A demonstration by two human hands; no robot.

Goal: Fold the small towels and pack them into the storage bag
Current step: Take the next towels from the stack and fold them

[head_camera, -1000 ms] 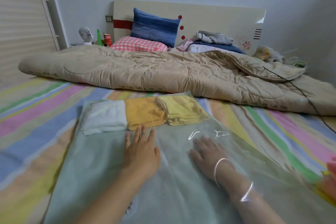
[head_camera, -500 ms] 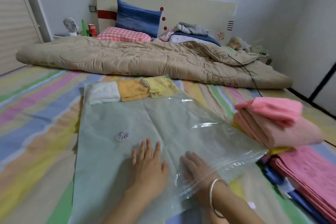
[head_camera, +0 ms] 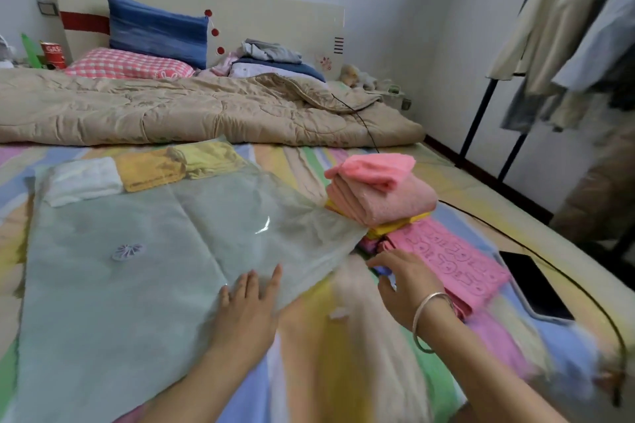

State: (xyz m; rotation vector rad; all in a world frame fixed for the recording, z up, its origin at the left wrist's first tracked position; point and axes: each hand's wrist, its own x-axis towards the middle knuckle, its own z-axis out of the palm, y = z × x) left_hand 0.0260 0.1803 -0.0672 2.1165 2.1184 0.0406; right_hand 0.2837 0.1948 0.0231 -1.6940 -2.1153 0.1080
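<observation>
Across the near half of the striped bed sheet (head_camera: 343,371) lies the translucent pale-green plastic storage bag (head_camera: 137,268), flat, with a small round valve (head_camera: 127,252) showing on its upper face. At its far end three folded small towels sit side by side inside it: a white one (head_camera: 82,178), an orange one (head_camera: 151,170) and a yellow one (head_camera: 209,158), each touching its neighbour. The left hand (head_camera: 247,316) rests palm-down on the bag's near right part, fingers spread and flat, holding nothing, seemingly pinning the plastic. The right hand (head_camera: 409,285) is beside the bag's right edge, fingers loosely curled near a blue scrap of cloth; motion blur makes it impossible to tell whether they grip anything. Just beyond it lie flat pink embossed towels (head_camera: 450,268), and behind those a stack of folded pink terry towels (head_camera: 381,189) on a yellow layer. A dark phone (head_camera: 536,285) with its black cable (head_camera: 567,282) lies further right, and a beige quilt (head_camera: 171,110) crosses the bed beyond. Packing looks partly done; the next move likely calls for taking another towel from the right, folding it if flat, and sliding it in through the bag's mouth.
</observation>
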